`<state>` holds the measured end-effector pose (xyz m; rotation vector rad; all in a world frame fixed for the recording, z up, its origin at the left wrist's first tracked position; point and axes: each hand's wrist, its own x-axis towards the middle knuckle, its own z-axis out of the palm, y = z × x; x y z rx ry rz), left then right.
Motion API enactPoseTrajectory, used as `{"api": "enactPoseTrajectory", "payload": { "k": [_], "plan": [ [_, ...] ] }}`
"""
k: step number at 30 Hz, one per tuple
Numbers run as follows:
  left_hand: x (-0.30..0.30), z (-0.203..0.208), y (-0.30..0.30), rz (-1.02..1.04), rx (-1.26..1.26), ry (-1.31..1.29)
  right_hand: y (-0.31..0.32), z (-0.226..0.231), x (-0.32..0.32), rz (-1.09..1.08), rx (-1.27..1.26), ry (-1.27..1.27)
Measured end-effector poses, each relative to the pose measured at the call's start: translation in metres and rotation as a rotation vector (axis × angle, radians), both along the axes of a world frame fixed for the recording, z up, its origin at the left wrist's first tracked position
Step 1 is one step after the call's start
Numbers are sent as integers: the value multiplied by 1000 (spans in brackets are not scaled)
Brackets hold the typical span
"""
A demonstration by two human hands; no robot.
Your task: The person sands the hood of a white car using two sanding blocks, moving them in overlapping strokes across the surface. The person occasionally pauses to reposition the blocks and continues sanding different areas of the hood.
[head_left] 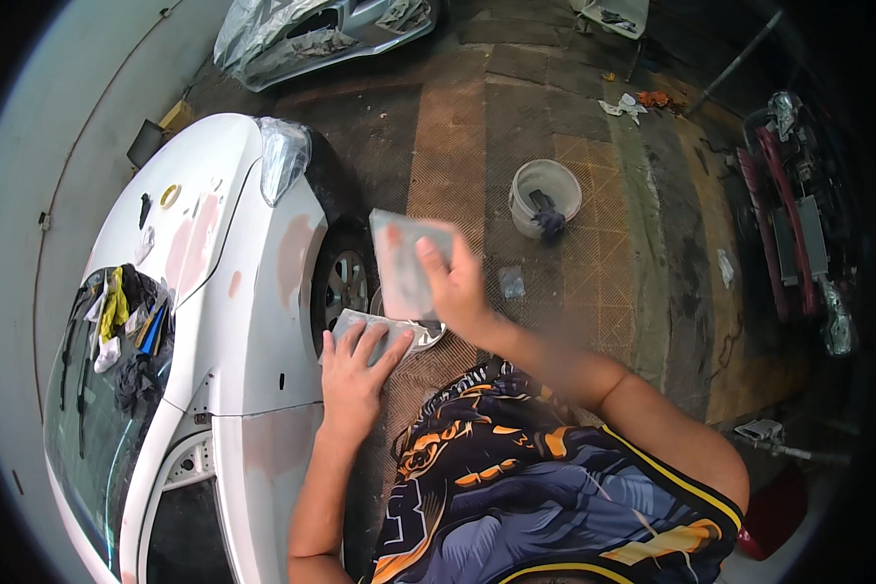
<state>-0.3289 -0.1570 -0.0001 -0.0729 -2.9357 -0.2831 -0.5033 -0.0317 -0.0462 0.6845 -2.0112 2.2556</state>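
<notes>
My right hand (pixel 455 292) grips a flat, rectangular light grey board (pixel 404 263) with reddish smears, raised beside the front wheel and blurred by motion. My left hand (pixel 353 380) has its fingers spread over a smaller light grey flat piece (pixel 352 319) and appears to hold it; its underside is hidden. Just past those fingers shows a shiny curved rim (pixel 430 336), partly covered, whose kind I cannot make out. Left of both hands stands a white car (pixel 273 360) with pinkish-brown patches on its fender (pixel 294 258), hood and door. Clear film covers its headlight (pixel 284 161).
A white bucket (pixel 523 209) with dark cloth in it stands on the patterned floor. Rags and gloves (pixel 136 326) lie over the windshield; a yellow tape roll (pixel 170 196) rests on the hood. Another covered car (pixel 331 39) stands beyond, and car parts (pixel 793 224) are at right.
</notes>
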Motion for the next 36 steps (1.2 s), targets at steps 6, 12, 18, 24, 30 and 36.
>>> {"api": "enactPoseTrajectory", "payload": {
  "k": [6,12,18,24,30,36],
  "plan": [
    [-11,21,13,-100,332,270,-6,-11,-13,193,-374,-773],
    [9,-33,-24,39,144,187,2,-22,-2,477,-373,-1059],
    [0,12,-24,114,-13,188,-3,-25,6,255,-220,-631],
    [2,9,-23,107,-88,6,-11,-35,8,174,4,-209],
    [4,13,-23,65,-70,6,-6,-12,19,246,160,-156],
    [-14,2,-6,27,50,37,-8,-7,19,182,114,-131]
  ]
}}
